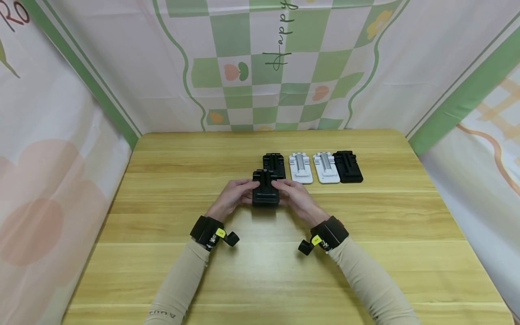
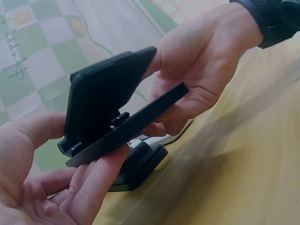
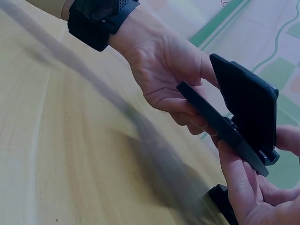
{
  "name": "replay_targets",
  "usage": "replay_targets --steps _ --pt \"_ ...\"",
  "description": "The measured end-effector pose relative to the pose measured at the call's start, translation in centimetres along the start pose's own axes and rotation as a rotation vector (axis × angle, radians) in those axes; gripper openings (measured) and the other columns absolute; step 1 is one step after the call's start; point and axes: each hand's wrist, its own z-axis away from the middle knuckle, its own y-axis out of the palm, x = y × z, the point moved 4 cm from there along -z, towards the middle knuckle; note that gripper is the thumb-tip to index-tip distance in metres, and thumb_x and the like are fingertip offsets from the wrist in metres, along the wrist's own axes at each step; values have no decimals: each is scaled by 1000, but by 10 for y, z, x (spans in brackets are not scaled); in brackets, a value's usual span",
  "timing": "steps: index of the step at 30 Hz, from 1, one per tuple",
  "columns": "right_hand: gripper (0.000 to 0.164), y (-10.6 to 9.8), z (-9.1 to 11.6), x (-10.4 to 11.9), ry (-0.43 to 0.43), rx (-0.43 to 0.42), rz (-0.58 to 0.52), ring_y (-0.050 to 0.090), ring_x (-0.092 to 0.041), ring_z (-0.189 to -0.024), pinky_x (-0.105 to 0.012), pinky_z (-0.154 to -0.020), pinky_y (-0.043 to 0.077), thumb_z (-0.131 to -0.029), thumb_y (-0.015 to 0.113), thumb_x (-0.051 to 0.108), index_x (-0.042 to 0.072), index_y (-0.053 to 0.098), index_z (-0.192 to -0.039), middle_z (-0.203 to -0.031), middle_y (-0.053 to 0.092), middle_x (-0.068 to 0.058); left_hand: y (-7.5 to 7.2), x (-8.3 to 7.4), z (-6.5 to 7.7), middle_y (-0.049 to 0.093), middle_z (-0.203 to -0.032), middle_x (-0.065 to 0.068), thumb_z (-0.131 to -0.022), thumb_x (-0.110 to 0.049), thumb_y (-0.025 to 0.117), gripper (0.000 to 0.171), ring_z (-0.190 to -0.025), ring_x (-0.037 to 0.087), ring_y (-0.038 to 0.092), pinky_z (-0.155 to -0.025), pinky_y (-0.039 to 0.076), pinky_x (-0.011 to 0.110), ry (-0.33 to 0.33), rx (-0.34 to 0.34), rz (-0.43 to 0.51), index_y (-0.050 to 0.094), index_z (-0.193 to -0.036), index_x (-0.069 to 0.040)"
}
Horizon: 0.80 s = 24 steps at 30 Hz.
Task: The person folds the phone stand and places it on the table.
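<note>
Both hands hold a black folding phone stand above the table, partly unfolded. Its upper plate tilts away from the flat base, joined at a hinge, as the left wrist view shows. My left hand grips the left edge, thumb on the upper plate and fingers beneath the base. On the opposite edge, my right hand pinches it the same way. Just behind lies another black phone stand, folded on the table and partly covered by the held one in the head view.
To the right, in a row, lie a white phone stand, a second white one and a black one, these last two side by side. The wooden table meets a printed curtain at its back edge.
</note>
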Motion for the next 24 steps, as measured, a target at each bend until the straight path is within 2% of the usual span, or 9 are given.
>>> replay_targets --steps 8,16,24 --pt "54 0 -2 -4 8 -22 -13 67 -12 -91 -26 -82 59 -103 62 13 -11 41 -147 -128 58 -15 0 3 -2 75 -92 6 -99 -12 67 41 -73 12 73 -66 61 25 18 -20 -8 61 -134 9" --pt "53 2 -3 -5 9 -75 -33 66 -12 -82 -24 -75 60 -102 62 7 -12 41 -148 -122 58 -13 0 5 -3 75 -88 5 -99 -7 66 37 -71 12 73 -66 61 25 47 -11 0 62 -131 12" --pt "55 2 -3 -6 1 -77 -20 66 -12 -84 -24 -76 60 -102 62 8 -11 40 -149 -121 58 -12 -4 9 -3 75 -100 11 -99 -11 68 42 -75 12 73 -69 62 26 11 -38 -15 60 -134 10"
